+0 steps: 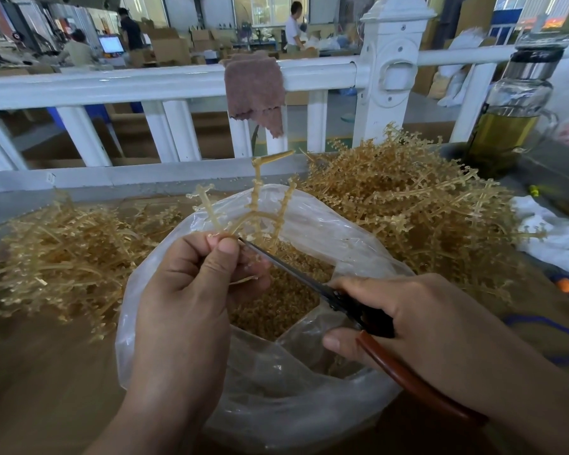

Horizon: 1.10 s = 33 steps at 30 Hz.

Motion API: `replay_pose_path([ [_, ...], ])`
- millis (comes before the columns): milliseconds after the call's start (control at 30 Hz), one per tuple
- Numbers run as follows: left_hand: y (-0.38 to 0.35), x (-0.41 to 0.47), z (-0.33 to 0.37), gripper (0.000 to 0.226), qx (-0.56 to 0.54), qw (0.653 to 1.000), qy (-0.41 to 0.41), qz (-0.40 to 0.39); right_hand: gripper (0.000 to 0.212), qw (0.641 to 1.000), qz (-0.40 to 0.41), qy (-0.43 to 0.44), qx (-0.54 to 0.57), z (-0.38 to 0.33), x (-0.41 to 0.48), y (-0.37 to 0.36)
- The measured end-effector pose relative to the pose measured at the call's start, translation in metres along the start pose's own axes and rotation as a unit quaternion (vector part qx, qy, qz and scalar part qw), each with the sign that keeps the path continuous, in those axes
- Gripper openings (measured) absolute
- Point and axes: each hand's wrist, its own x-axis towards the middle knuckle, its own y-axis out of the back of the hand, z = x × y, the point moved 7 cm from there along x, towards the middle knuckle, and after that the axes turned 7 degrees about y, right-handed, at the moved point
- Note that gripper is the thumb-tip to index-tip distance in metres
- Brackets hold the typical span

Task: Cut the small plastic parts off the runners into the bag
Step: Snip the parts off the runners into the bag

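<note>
My left hand [191, 284] pinches an amber plastic runner [257, 205] upright over the open clear plastic bag [312, 389]. The bag holds a heap of small cut amber parts [289, 300]. My right hand [418, 326] grips scissors [342, 298] with a black pivot and reddish-brown handles. Their blades reach up and left to the base of the runner, just beside my left thumb. Whether the blades are closed is hidden by my fingers.
A pile of runners with parts still on them [408, 208] lies at the right, and another pile of runners [63, 254] at the left. A white railing [145, 83] with a brown cloth [255, 90] stands behind. A glass bottle [509, 116] stands at the far right.
</note>
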Motion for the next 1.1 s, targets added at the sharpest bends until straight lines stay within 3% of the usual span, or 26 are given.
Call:
replay_pose_path([
  [267, -0.002, 0.0, 0.002, 0.017, -0.019, 1.0, 0.004, -0.009, 0.07, 1.0, 0.016, 0.008, 0.011, 0.0, 0.0, 0.001],
  [633, -0.005, -0.003, 0.002, 0.02, -0.003, 1.0, -0.004, -0.02, 0.054, 0.999, 0.023, 0.02, 0.03, -0.004, 0.001, 0.002],
  [1100, -0.009, -0.004, 0.003, 0.019, -0.043, 0.999, -0.002, -0.025, 0.066, 0.999, 0.025, 0.01, 0.02, -0.01, -0.003, 0.008],
])
